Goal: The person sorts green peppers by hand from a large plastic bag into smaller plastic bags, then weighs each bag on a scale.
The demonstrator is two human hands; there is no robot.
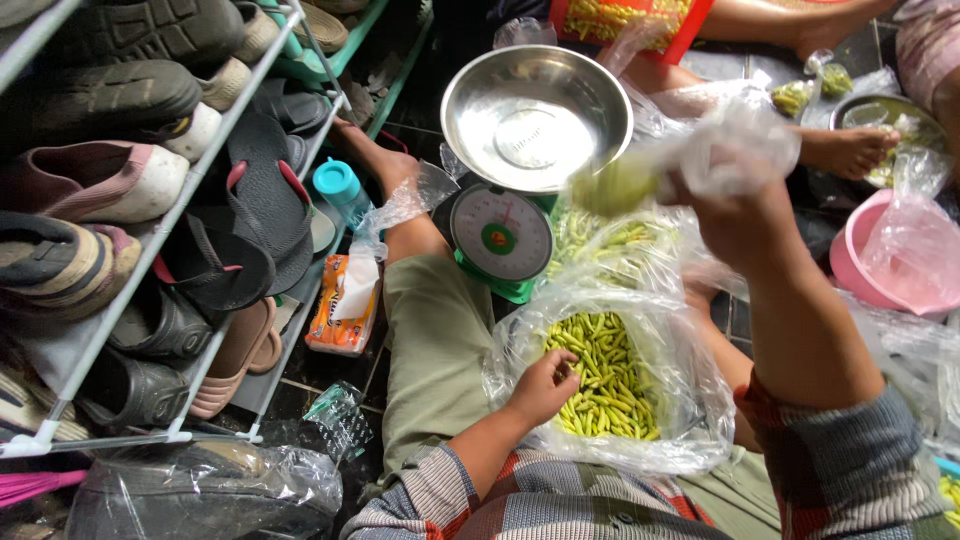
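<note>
Filling step: the left hand [543,385] dug, fingers curled, into the large clear plastic bag of green chillies [600,375] at lower centre. The right hand [735,205] pinched a small clear plastic bag [690,165], blurred, at upper right. Next, I judged, it needed setting on the steel-bowled green dial scale [500,235].

Orange tissue packet [342,318] on floor by shoe rack, round white scale dial [500,233]

shoe rack [150,250], kitchen scale [500,240], steel bowl [535,115], pink basin [860,260]

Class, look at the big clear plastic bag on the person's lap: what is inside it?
The big clear plastic bag holds a heap of green chillies, with the left hand reaching in. Deeper layers are covered.
</note>
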